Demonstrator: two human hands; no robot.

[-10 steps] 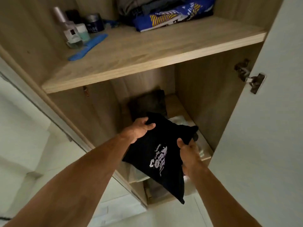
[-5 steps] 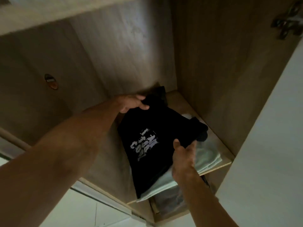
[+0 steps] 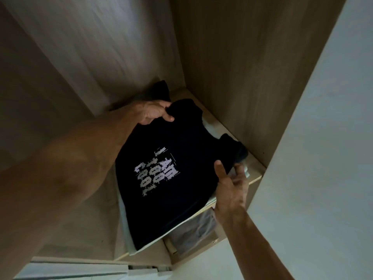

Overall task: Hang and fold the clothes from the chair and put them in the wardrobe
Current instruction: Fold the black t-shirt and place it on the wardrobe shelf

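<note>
A folded black T-shirt [image 3: 161, 195] with white lettering lies flat on a pale folded garment [image 3: 129, 237] on a wooden wardrobe shelf [image 3: 256, 174]. My left hand [image 3: 153, 114] pinches the shirt's far edge between thumb and fingers. My right hand [image 3: 232, 186] grips the near right edge, thumb on top and fingers underneath. Another dark garment [image 3: 159, 91] sits behind, at the back of the shelf.
The wardrobe's wooden side wall [image 3: 232, 67] rises close on the right, and the white door [image 3: 323, 138] stands open beyond it. A lower compartment [image 3: 193, 233] holds greyish folded cloth. The back panel [image 3: 101, 47] is close behind the stack.
Both hands have lowered the black T-shirt onto the pale stack and pushed it deeper into the shelf. The view has dropped below the upper shelf.
</note>
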